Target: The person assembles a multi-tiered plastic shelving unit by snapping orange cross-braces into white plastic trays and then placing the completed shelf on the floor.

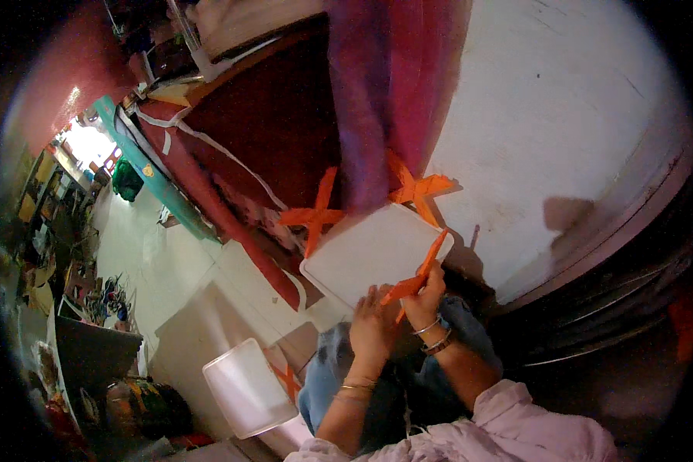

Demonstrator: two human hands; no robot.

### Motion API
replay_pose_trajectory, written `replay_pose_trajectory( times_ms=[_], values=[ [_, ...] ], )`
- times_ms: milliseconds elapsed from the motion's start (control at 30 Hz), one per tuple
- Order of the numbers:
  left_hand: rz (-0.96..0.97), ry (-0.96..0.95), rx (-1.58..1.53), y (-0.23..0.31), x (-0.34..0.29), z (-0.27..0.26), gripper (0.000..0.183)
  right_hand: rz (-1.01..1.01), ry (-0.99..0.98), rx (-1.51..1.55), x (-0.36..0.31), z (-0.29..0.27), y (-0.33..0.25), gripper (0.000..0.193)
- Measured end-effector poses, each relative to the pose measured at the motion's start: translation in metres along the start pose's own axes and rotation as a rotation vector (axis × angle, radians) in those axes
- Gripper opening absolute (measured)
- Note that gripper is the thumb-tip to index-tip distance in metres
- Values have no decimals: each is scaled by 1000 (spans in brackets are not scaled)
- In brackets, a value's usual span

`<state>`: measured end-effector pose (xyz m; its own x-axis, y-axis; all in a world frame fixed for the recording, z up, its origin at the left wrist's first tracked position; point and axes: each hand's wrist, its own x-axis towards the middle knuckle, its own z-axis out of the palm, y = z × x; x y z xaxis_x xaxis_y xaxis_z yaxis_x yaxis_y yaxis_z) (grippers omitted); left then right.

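Observation:
A white panel with rounded corners (373, 250) lies in front of my knees. At its far edge stand two orange X-shaped pieces, one on the left (316, 215) and one on the right (421, 187). My right hand (425, 299) is closed around another orange X-shaped piece (413, 283), held tilted over the panel's near right side. My left hand (371, 327) is beside it, its fingers stretched toward the panel's near edge and close to the orange piece's lower end. Whether those fingers touch the piece is unclear.
A second white panel (248, 387) stands on the floor at lower left, with an orange cross piece (286, 377) beside it. Purple and red cloth (366, 108) hangs beyond the work. A white wall (547, 100) rises at right. Crowded shelves (42, 219) line the far left.

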<state>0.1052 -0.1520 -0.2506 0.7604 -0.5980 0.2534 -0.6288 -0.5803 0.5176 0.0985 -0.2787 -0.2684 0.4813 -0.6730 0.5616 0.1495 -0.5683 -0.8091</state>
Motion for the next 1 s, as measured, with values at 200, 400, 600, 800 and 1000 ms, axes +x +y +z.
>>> replay_pose_trajectory(
  times_ms=[200,400,600,800,1000],
  values=[
    [-17,75,2,-7,-3,9,42,95,9,116,-5,7,-8,49],
    [89,7,7,-2,-3,6,41,33,-14,-61,-2,6,8,42],
    [436,-374,-428,-30,74,-11,44,-26,-6,-96,3,0,7,38],
    [732,-305,343,-34,122,36,51,-77,27,-116,6,2,12,40],
    [723,-266,354,-33,124,47,53,-88,3,-125,9,-5,3,45]
  ],
)
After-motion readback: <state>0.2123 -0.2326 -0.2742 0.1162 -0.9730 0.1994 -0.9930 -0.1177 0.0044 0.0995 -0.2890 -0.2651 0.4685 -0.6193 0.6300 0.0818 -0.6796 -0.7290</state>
